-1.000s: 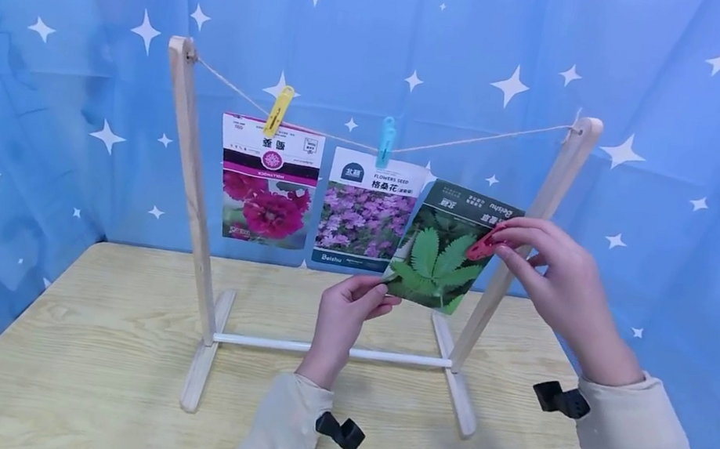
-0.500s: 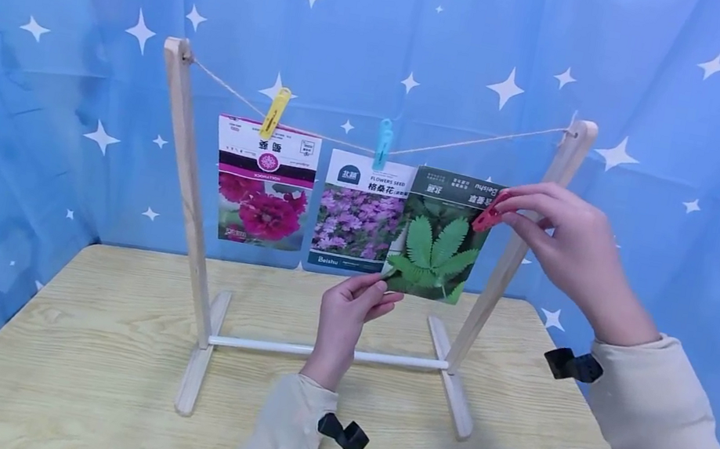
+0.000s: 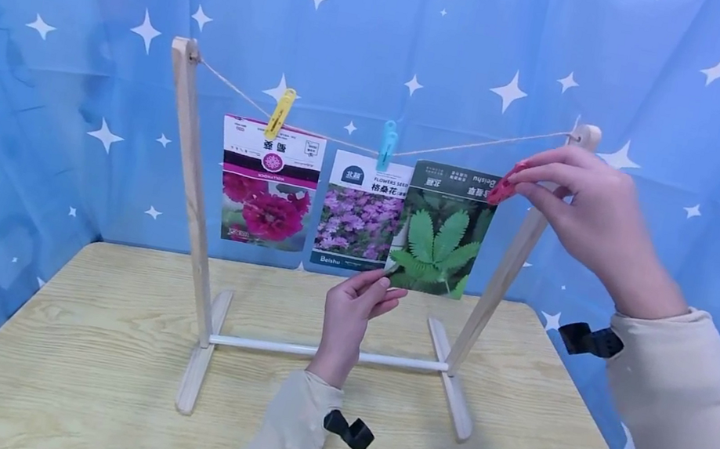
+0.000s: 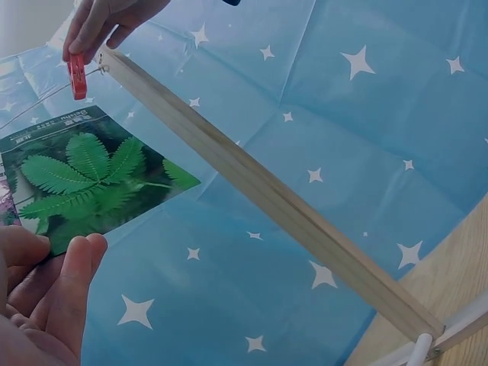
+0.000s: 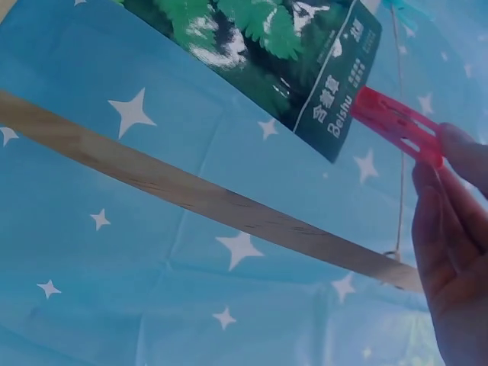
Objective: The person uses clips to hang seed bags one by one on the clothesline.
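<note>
My left hand [image 3: 350,318] pinches the lower left corner of a green seed packet [image 3: 441,230] with a leaf picture, its print upside down. In my right hand [image 3: 581,202] a red clothespin [image 3: 504,183] is pinched between thumb and fingers, at the packet's upper right edge in the head view. The right wrist view shows the clothespin [image 5: 396,126] right at the packet's dark top band [image 5: 343,84]. The green packet stands just below the string [image 3: 481,143] and overlaps the right side of a purple-flower seed packet [image 3: 357,216].
A yellow clothespin [image 3: 281,114] holds a pink hollyhock packet [image 3: 268,193] on the string, and a blue clothespin [image 3: 387,146] holds the purple one. Wooden posts [image 3: 189,196] joined by a white rod [image 3: 268,346] stand on the table [image 3: 92,370]. A blue star-patterned curtain [image 3: 366,19] hangs behind.
The green packet has risen and turned from tilted to nearly upright. My right hand has moved up with the red clothespin; my left hand keeps its pinch on the corner.
</note>
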Available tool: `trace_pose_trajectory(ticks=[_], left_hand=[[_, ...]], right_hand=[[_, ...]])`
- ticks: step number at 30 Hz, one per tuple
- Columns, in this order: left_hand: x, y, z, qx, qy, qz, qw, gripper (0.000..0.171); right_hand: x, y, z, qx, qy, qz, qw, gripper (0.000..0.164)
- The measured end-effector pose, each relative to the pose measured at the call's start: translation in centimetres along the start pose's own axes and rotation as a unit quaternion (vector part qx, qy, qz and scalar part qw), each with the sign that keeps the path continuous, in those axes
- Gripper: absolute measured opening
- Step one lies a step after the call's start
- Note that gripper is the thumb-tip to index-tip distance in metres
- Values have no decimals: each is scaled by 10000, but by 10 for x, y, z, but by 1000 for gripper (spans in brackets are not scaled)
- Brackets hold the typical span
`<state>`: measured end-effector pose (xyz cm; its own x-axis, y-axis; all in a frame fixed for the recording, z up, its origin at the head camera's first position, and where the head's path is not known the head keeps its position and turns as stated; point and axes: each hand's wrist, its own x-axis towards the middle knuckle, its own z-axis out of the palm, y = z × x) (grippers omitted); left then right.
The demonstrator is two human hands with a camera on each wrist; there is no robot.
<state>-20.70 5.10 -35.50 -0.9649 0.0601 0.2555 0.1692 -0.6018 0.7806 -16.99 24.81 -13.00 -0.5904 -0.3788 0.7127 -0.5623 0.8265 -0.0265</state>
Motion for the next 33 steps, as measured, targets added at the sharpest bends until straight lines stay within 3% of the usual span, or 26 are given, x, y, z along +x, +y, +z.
trace_pose_trajectory(ticks=[17,27,33], left_hand=[[4,1,6,-190,-64,8,9998,25],[4,-1,8,-294,-2,5,9996,26],[5,-1,9,-369,-27,12,9993,27]], right_hand=[[34,-8,-22,-291,492,18,9984,14],[53,-11,-27,-720,151,413,9964,18],[60,-9,-26,-590,-114,750,9954,20]])
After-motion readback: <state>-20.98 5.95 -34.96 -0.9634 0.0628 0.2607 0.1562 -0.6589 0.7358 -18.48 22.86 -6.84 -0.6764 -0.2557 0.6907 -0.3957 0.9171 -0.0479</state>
